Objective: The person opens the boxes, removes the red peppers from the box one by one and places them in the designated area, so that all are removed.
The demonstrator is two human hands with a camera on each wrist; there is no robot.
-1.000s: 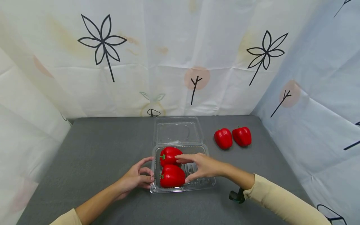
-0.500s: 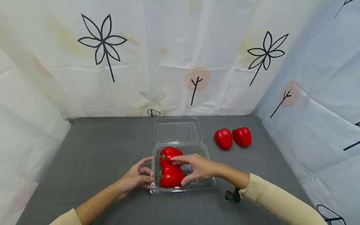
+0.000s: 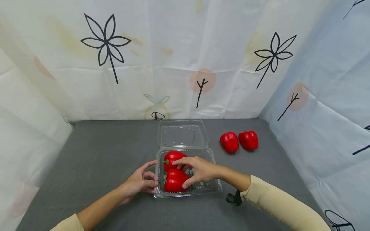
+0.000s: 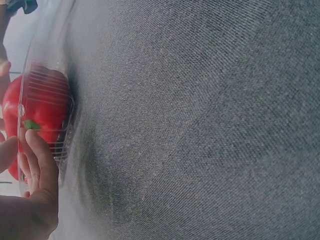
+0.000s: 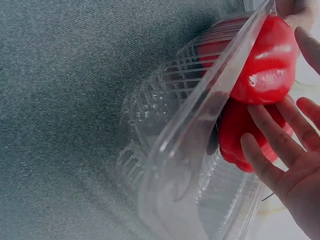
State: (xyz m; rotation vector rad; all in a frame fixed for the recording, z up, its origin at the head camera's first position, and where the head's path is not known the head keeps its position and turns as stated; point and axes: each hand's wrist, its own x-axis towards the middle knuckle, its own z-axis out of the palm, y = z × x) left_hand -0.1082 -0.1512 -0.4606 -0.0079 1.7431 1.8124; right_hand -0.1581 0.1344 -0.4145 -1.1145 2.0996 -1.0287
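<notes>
Apparently, the step in hand is settling red peppers inside the clear container [image 3: 208,190], which is sitting open around the middle of the tabletop [image 3: 110,154], its lid [image 3: 182,133] lying back toward the far edge. The front pepper [image 3: 174,181] is occupying the container's near left corner and the back pepper [image 3: 176,155] its far left corner, both pointing their green stems toward the container's left edge.

The right hand [image 3: 199,168] is hanging over the container from its right edge, fairly wide open, with fingers and thumb apart. Its fingertips seem to be touching the back pepper and its thumb is lying against or just beside the front one, but it is not gripping either. The left hand [image 3: 140,183] is resting its spread, loosely straight fingers against the container's left edge, bracing it without grasping.

Meanwhile, a left loose pepper [image 3: 229,142] and a right loose pepper [image 3: 248,140] are lying toward the tabletop's far right corner, and the container's right half is standing free of peppers. In my judgement, the next move is calling for a gentle leftward press, with the left hand holding the container steady.
</notes>
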